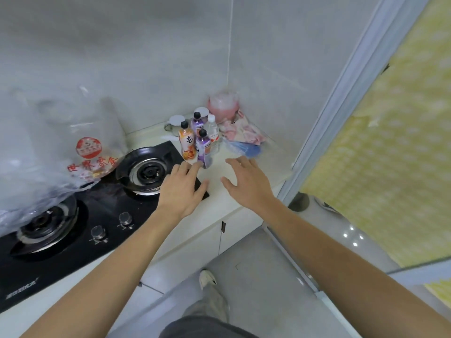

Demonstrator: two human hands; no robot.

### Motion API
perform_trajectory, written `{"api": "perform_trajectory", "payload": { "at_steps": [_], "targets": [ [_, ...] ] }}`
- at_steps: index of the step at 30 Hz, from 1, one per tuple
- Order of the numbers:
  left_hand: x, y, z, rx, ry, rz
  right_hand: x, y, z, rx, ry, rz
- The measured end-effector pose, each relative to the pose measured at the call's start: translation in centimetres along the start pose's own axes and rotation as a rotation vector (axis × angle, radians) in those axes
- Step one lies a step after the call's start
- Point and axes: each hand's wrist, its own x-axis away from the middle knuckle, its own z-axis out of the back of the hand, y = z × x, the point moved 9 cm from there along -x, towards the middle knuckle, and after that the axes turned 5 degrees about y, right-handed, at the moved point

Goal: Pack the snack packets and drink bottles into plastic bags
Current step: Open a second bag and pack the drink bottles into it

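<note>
Head view, both hands' fingers spread, empty, bare counter (246,203) between left hand (181,191), right hand (247,182), bottles (197,140).

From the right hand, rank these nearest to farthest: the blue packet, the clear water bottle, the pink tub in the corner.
Measured from the right hand:
1. Blue packet, just beyond the fingertips.
2. Clear water bottle, farther back, to the left.
3. Pink tub, deepest in the corner against the wall.

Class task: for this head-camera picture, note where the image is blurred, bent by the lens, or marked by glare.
Head view: the plastic bag at left is smeared and soft; the bottles are fairly sharp; the wide lens bends the window frame and the stove edge; small glare spots shine on the grey round object at right.
</note>
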Motion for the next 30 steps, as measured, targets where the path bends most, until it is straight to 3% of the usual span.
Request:
{"api": "perform_trajectory", "payload": {
  "at_steps": [6,12,21,26,30],
  "targets": [
    [-10.0,-2.3,-6.8,0.070,-0.089,0.098,-10.0,5.5,-4.2,-0.002,-0.093,-0.025],
    [-18.3,-5.5,-9.2,0.093,-0.122,0.213,-19.0,7.7,-6.3,0.007,-0.153,-0.018],
    [-23.9,-8.6,-15.2,-0.002,-0.207,0.380,-32.1,6.8,-12.5,-0.003,-0.276,0.205],
    [-24.4,-8.3,-16.8,-0.044,-0.185,0.521,-34.4,7.2,-15.9,0.060,-0.358,0.378],
    [-23.9,-7.7,-17.5,-0.069,-0.145,0.630,-35.3,7.3,-15.4,-0.079,-0.306,0.495]
  ]
}}
